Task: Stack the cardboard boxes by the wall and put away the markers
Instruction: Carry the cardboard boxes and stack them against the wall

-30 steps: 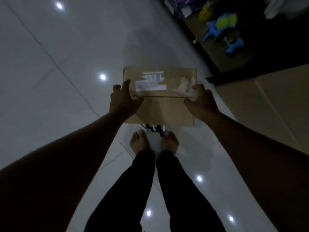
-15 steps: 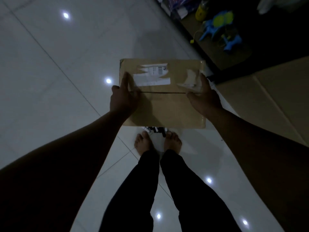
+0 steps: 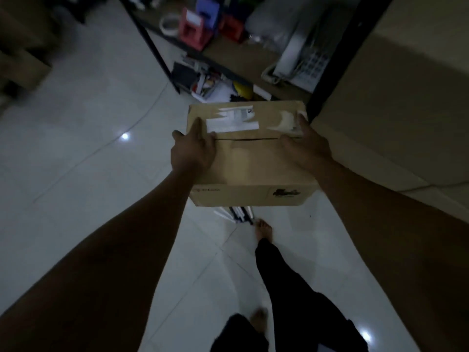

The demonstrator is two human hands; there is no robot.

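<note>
A brown cardboard box (image 3: 250, 163) with torn white labels on its lid is held up in front of me, off the floor. My left hand (image 3: 194, 151) grips its left side, thumb lying on the lid. My right hand (image 3: 305, 146) grips the right side the same way. Several markers (image 3: 238, 214) lie on the white tile floor just under the box's near edge, partly hidden by it. A big cardboard box (image 3: 396, 110) stands on the right.
A dark metal shelf rack (image 3: 162, 59) stands ahead, holding a tape roll, red and blue items and a white telephone (image 3: 297, 62). More cardboard boxes (image 3: 20, 59) sit at the far left. My bare feet are mid-step on the tiles.
The box has come up higher and closer, its near side now showing. My view has lifted toward the shelf rack, and my feet have moved apart in a step.
</note>
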